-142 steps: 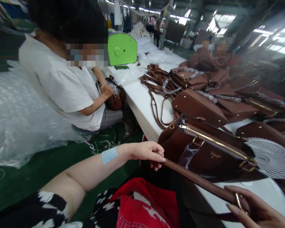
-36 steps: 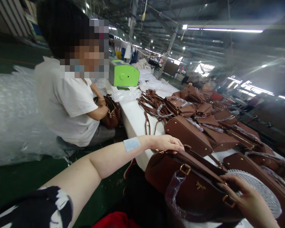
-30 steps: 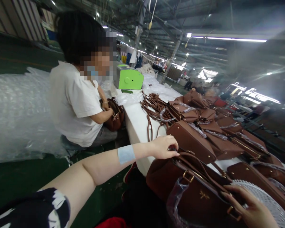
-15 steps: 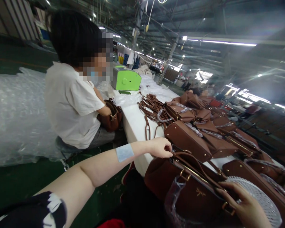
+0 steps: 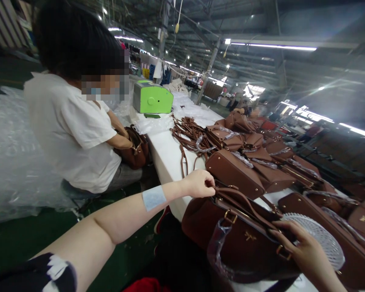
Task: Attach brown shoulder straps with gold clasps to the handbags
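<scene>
A dark brown handbag (image 5: 240,239) with gold hardware and a small gold emblem lies at the table's near edge. One of its handles (image 5: 217,247) is wrapped in clear film and hangs down the front; the bare brown one lies along the top. My left hand (image 5: 199,184) is closed in a pinch at the far left end of the bag's top edge. At the other end, my right hand (image 5: 307,245) is closed over the top edge, with its thumb partly hidden. Just behind my right hand is a white perforated plastic piece (image 5: 325,239).
Several brown handbags (image 5: 234,172) and a heap of brown straps (image 5: 187,132) cover much of the white table (image 5: 162,152). A green machine (image 5: 155,98) stands farther back. On the left, a seated co-worker (image 5: 69,129) has a hand in another brown bag (image 5: 136,152), beside bubble wrap (image 5: 9,162).
The view has shifted, so most things appear farther left. Both my hands keep their hold on the handbag. The co-worker leans a little closer, still with a hand at the other bag.
</scene>
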